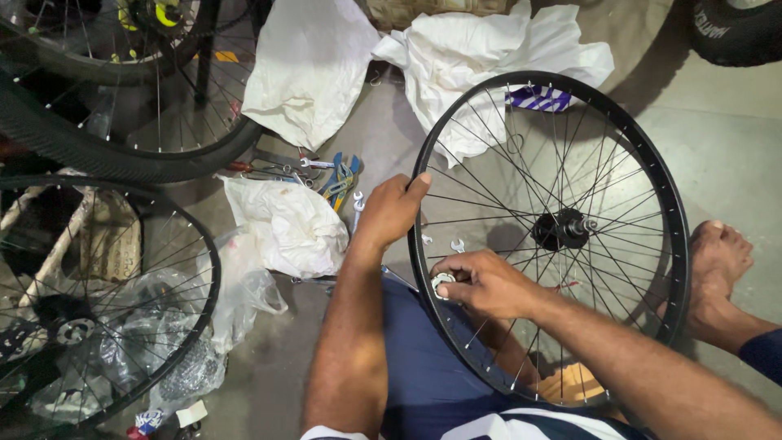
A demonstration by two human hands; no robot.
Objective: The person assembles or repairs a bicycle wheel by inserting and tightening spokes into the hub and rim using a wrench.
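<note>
Two hands on wheel rim (423, 269), left hand (393, 210) gripping it, right hand (481, 283) pinching perhaps a spoke tool (442, 282)

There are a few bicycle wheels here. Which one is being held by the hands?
The bare black rim at right, with no tyre. The left hand grips its edge and the right hand works at it; the others lie untouched at left.

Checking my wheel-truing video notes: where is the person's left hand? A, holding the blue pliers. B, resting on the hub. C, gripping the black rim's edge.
C: the left hand grips the outer edge of the black rim, away from the hub.
</note>
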